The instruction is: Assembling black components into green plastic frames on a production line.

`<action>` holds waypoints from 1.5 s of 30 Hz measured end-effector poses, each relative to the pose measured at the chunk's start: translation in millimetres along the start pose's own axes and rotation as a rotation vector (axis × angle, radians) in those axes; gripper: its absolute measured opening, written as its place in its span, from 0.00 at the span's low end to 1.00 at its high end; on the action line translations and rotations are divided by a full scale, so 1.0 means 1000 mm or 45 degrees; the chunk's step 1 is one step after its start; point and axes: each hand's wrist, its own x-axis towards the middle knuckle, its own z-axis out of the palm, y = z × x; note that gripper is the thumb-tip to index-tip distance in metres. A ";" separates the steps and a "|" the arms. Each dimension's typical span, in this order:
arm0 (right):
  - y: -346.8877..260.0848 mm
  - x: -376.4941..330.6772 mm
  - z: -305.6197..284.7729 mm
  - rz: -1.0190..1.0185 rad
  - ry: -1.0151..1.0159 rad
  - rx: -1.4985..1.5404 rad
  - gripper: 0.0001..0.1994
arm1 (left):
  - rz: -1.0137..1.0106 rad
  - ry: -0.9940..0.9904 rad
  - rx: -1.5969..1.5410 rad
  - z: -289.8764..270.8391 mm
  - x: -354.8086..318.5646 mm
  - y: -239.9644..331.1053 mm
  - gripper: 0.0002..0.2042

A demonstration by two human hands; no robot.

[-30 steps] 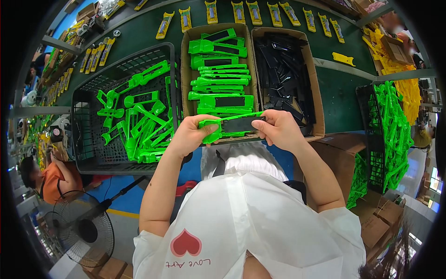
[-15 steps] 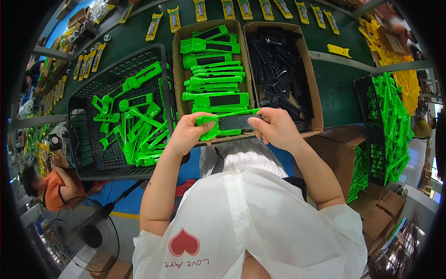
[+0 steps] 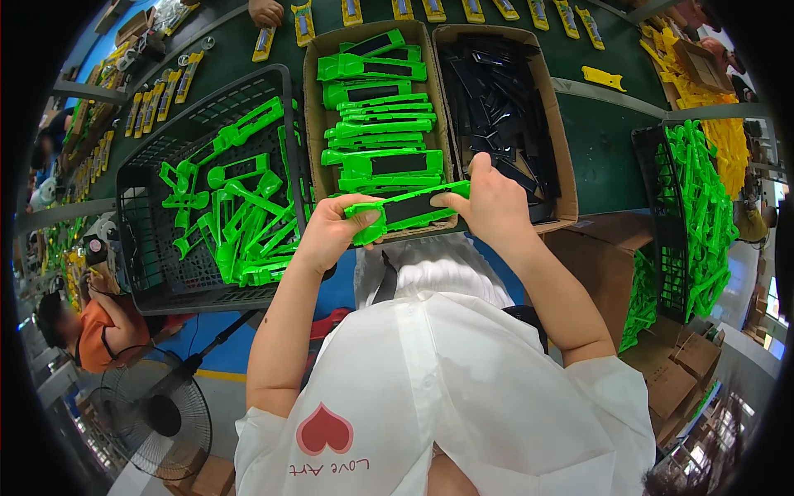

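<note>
Between my hands, in front of the cartons, is a green plastic frame [image 3: 374, 226] with a flat black panel [image 3: 411, 210] lying in its long opening. My left hand [image 3: 328, 233] grips the rounded left end, thumb on top. At the right end my right hand [image 3: 499, 207] holds the frame, its thumb pressed on the panel near the edge. Just beyond, a carton [image 3: 312, 107] holds stacked green frames [image 3: 389, 161], several with black panels in them. Beside it on the right, another carton [image 3: 564, 165] contains loose black panels [image 3: 490, 107].
At left, a black crate [image 3: 178, 299] holds loose green frames [image 3: 248, 223]. Yellow pieces [image 3: 351, 11] line the table's far side, where another person's hand [image 3: 266, 11] touches one. More green frames [image 3: 699, 223] fill a crate at right. A fan [image 3: 164, 415] stands lower left.
My right hand has turned and shifted so its thumb presses on the panel, and the frame's right end has tilted up. Another person's hand has come in at the far edge.
</note>
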 end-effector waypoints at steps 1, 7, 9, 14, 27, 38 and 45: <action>0.007 0.002 0.004 0.011 -0.005 0.145 0.21 | 0.029 -0.014 0.012 -0.003 0.001 -0.001 0.10; 0.006 -0.004 0.012 0.080 -0.221 0.590 0.15 | 0.266 0.051 1.449 0.021 -0.004 0.015 0.11; 0.002 -0.005 0.022 -0.012 -0.140 0.582 0.16 | 0.172 0.137 1.806 0.034 0.003 0.015 0.17; 0.006 -0.003 0.036 -0.077 -0.030 0.459 0.16 | -0.043 0.207 1.844 0.042 0.016 0.019 0.17; 0.039 0.014 0.028 0.214 -0.340 1.303 0.21 | 1.115 0.508 2.042 -0.004 0.108 0.027 0.17; 0.164 -0.005 0.058 0.141 0.356 0.045 0.11 | 1.189 0.636 1.510 -0.034 0.133 0.016 0.20; 0.159 -0.003 0.054 0.096 0.448 0.311 0.08 | 0.340 1.381 1.312 -0.129 0.064 0.013 0.11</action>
